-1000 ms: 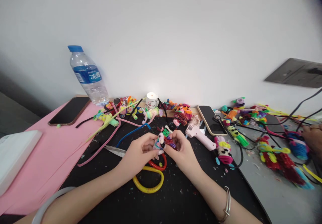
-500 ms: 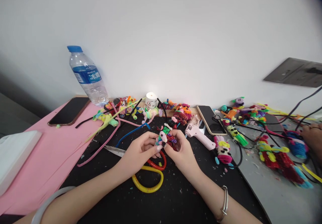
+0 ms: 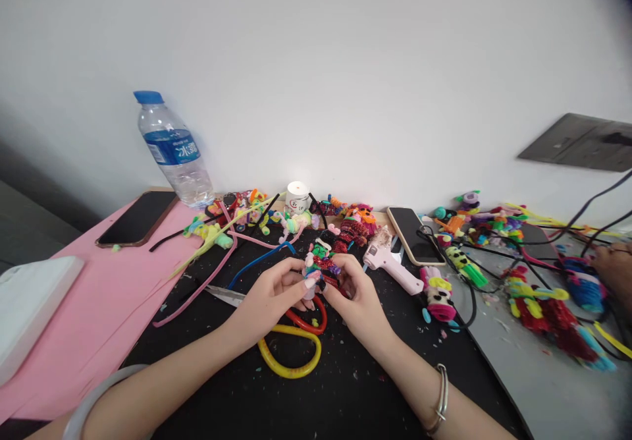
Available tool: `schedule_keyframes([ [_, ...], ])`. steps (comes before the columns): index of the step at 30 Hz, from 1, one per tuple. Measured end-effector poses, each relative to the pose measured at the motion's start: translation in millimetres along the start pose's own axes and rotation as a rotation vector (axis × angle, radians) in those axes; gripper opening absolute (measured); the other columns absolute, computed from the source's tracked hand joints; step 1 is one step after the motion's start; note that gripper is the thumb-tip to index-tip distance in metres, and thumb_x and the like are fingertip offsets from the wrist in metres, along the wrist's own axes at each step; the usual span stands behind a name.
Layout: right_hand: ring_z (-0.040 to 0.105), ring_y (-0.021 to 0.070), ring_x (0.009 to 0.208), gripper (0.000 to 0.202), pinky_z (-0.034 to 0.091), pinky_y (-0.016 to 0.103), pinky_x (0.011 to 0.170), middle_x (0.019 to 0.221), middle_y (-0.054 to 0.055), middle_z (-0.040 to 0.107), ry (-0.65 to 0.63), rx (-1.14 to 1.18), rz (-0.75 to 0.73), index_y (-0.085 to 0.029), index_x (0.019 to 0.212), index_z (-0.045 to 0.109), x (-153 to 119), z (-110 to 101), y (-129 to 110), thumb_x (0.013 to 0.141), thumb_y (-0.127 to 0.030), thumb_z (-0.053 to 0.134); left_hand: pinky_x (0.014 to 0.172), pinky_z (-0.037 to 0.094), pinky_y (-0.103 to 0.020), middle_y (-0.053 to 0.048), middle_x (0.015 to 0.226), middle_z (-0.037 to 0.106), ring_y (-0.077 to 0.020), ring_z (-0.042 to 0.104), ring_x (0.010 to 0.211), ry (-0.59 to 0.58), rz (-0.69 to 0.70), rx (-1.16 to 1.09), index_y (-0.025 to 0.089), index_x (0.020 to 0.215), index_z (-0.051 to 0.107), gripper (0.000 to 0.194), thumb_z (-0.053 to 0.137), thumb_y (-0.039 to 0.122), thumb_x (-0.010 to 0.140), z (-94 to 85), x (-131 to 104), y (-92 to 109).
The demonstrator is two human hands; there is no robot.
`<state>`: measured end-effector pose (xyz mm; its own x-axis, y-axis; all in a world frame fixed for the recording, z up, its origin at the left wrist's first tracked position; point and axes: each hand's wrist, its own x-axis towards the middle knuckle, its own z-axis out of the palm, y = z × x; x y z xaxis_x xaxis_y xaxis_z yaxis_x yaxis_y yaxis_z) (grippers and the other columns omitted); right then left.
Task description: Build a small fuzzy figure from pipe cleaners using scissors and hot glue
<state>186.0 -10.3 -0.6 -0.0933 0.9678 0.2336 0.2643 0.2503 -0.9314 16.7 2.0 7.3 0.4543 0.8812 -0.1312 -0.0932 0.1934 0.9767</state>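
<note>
Between my fingertips is a small multicoloured pipe-cleaner figure (image 3: 320,259), with green, red, blue and purple parts. My left hand (image 3: 276,295) pinches its left side with thumb and fingers. On the other side, my right hand (image 3: 353,292) holds it with curled fingers, which hide part of it. Below my hands on the black mat (image 3: 355,387) lie scissors (image 3: 291,371) with red and yellow handles, their blades pointing left. A blue pipe cleaner (image 3: 251,262) curves behind my left hand. Right of the figure rests a pale pink glue gun (image 3: 395,269).
A tilted water bottle (image 3: 172,143) leans on the wall beside a dark phone (image 3: 135,219). Behind my hands stand a paper cup (image 3: 297,196) and several fuzzy figures. A second phone (image 3: 415,236) lies right. Cables and another person's hand (image 3: 615,269) are at the far right.
The pipe-cleaner figure has turned between my fingers, so its pale round part no longer faces me and more of its green and red parts shows. My hands stay in nearly the same place.
</note>
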Motion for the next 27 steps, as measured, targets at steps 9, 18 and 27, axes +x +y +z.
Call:
schedule_keyframes([
  [9, 0.052, 0.0207, 0.086, 0.022, 0.044, 0.032, 0.071, 0.096, 0.005, 0.051, 0.011, 0.013, 0.0, -0.019, 0.095, 0.053, 0.6, 0.2, 1.5, 0.074, -0.014, 0.055, 0.063, 0.048, -0.021, -0.001, 0.073, 0.064, -0.0112, 0.06, 0.067, 0.018, -0.007, -0.025, 0.016, 0.095, 0.056, 0.02, 0.059, 0.031, 0.083, -1.0, -0.6, 1.3],
  [18, 0.048, 0.0175, 0.074, 0.017, 0.042, 0.031, 0.066, 0.086, 0.003, 0.05, 0.044, 0.035, 0.049, -0.019, 0.094, 0.053, 0.2, 0.1, 2.8, 0.078, -0.02, 0.057, 0.068, 0.05, -0.022, -0.002, 0.083, 0.068, -0.0116, 0.063, 0.072, 0.021, -0.046, -0.081, 0.016, 0.1, 0.056, 0.027, 0.066, 0.027, 0.078, -1.4, 2.3, 0.1],
  [27, 0.051, 0.0189, 0.086, 0.006, 0.042, 0.031, 0.072, 0.095, 0.005, 0.047, 0.062, 0.131, 0.047, -0.019, 0.079, 0.058, 3.1, -0.7, 1.5, 0.074, -0.016, 0.058, 0.071, 0.052, -0.025, -0.005, 0.089, 0.069, -0.0132, 0.064, 0.076, 0.063, -0.022, -0.089, 0.016, 0.103, 0.054, 0.033, 0.07, 0.024, 0.075, -1.3, 2.2, -2.5],
])
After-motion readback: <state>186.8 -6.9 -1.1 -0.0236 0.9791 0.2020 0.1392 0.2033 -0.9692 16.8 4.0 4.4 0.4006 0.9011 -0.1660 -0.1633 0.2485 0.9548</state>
